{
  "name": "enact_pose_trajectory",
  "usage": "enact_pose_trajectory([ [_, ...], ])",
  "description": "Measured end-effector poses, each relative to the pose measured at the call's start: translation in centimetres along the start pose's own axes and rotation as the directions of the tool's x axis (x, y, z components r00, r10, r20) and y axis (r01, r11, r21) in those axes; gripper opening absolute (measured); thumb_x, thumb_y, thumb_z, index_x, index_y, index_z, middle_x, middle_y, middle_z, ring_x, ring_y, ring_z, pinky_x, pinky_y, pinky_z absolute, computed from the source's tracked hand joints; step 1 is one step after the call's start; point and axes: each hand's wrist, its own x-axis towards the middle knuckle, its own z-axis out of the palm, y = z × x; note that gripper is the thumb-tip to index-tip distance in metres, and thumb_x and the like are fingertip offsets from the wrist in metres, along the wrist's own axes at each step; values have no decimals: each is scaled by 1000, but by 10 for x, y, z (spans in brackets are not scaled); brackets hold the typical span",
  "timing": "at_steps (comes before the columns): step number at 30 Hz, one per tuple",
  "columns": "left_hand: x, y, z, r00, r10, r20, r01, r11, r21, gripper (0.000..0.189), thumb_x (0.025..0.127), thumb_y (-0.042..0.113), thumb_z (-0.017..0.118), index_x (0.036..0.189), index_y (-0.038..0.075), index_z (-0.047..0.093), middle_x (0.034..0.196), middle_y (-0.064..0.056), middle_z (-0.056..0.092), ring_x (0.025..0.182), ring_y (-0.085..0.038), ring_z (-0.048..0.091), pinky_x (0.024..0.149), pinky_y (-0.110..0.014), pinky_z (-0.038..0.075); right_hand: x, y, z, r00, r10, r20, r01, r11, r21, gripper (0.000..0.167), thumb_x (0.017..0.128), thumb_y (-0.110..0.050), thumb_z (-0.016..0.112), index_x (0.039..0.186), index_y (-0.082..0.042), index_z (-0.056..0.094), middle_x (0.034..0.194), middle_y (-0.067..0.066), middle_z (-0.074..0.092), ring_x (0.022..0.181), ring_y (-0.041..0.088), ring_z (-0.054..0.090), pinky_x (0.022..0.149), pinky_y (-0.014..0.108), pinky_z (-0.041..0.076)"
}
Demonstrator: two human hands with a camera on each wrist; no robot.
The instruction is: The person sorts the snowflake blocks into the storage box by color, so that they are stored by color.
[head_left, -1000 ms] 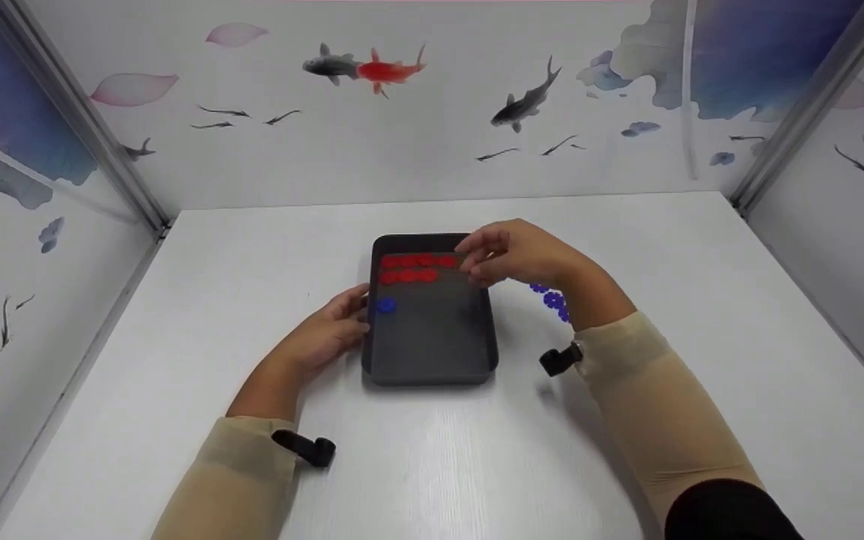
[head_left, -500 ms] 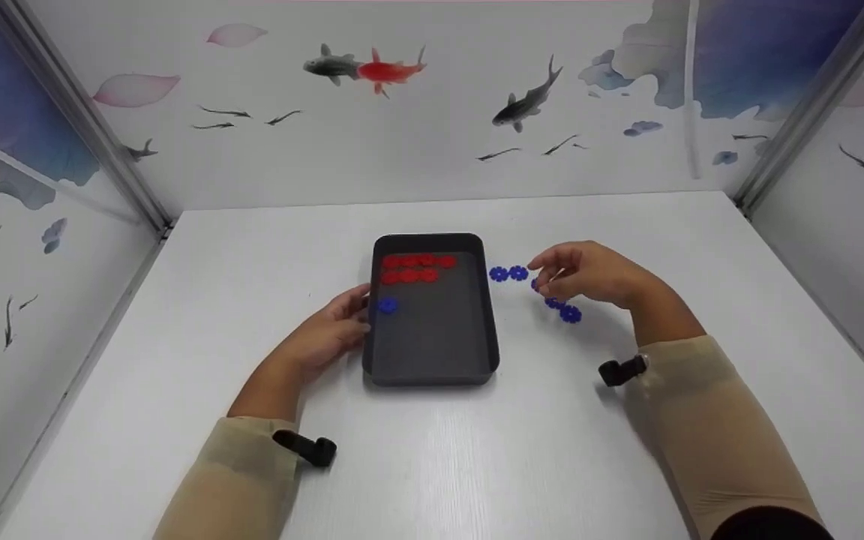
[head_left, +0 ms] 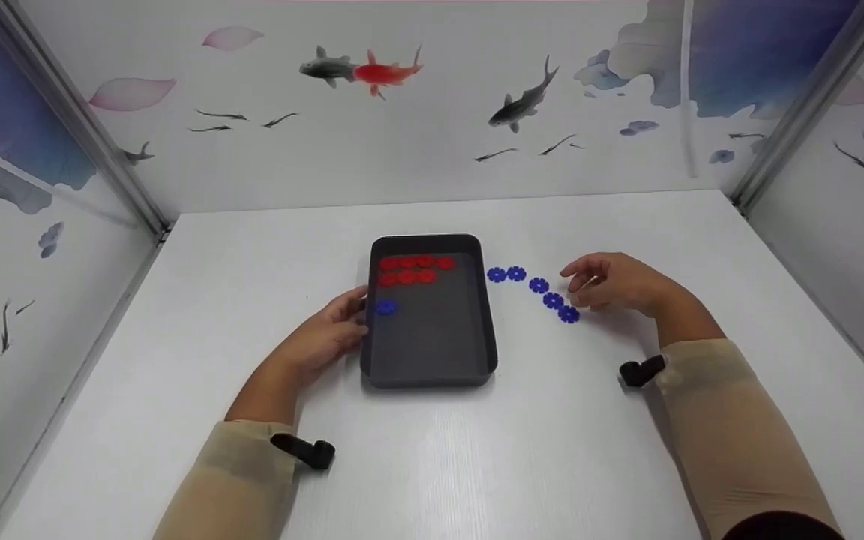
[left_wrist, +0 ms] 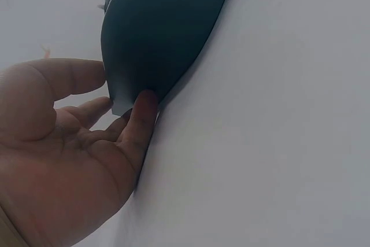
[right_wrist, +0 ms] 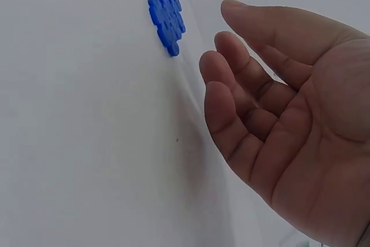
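Observation:
My left hand [head_left: 325,334] rests its fingertips against the left wall of a dark grey tray [head_left: 432,352]; its fingers are relaxed along the tray's side [left_wrist: 156,27]. Inside the tray, red flower-shaped discs [head_left: 406,277] lie in two rows near the far end. A single blue flower-shaped disc [head_left: 386,307] sits below them by the left wall. To the right of the tray, several blue flower-shaped discs [head_left: 538,285] form a slanting line on the table. My right hand [head_left: 616,283] hovers just right of that line with loosely bent fingers, holding nothing; a blue disc [right_wrist: 166,22] shows beyond its fingertips.
The white table [head_left: 432,465] is enclosed by white panels [head_left: 447,172] painted with fish and petals at the back and sides. Metal posts [head_left: 784,105] stand at the rear corners. A small black camera mount [head_left: 640,370] sticks out from the right sleeve.
My right hand has moved from over the tray's far right corner out to the right, past the blue discs, uncovering them. The left hand and the tray stay in place.

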Motion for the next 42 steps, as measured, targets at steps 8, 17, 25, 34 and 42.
enact_pose_trajectory([
  [8,-1,0,-1,1000,-7,-1,7,1000,-5,78,101,-1,53,171,19,26,179,-8,23,163,-28,32,132,-51,32,4,7,3,999,-8,44,11,996,-84,55,86,-17,88,136,-25,69,122,7,69,110,26,60,95,34,52],
  [17,-2,0,0,1000,-7,-3,7,1000,-6,79,101,-2,53,172,19,25,179,-8,23,163,-28,31,131,-51,32,2,3,9,998,-9,69,22,979,-202,60,84,-17,90,137,-29,66,122,4,65,110,26,56,95,35,50],
  [25,0,-1,0,1000,1,-3,-1,1000,-13,79,100,-3,52,172,17,24,179,-9,22,163,-28,31,131,-50,33,1,0,10,997,-14,73,31,972,-232,53,87,-9,84,133,-27,68,120,5,66,111,26,58,94,35,52],
  [34,-1,-1,0,1000,-5,-1,5,1000,5,80,101,0,53,172,19,23,181,-8,19,165,-29,28,132,-50,31,0,-1,9,997,32,69,-15,971,-237,40,88,-9,81,123,-26,72,115,5,67,109,27,58,93,36,52],
  [42,0,-2,0,1000,-5,1,5,1000,2,80,100,0,54,172,19,24,179,-8,22,163,-29,31,132,-50,32,-3,-3,4,998,30,60,-11,957,-291,26,94,-15,79,116,-27,78,114,5,70,110,27,58,96,39,51],
])
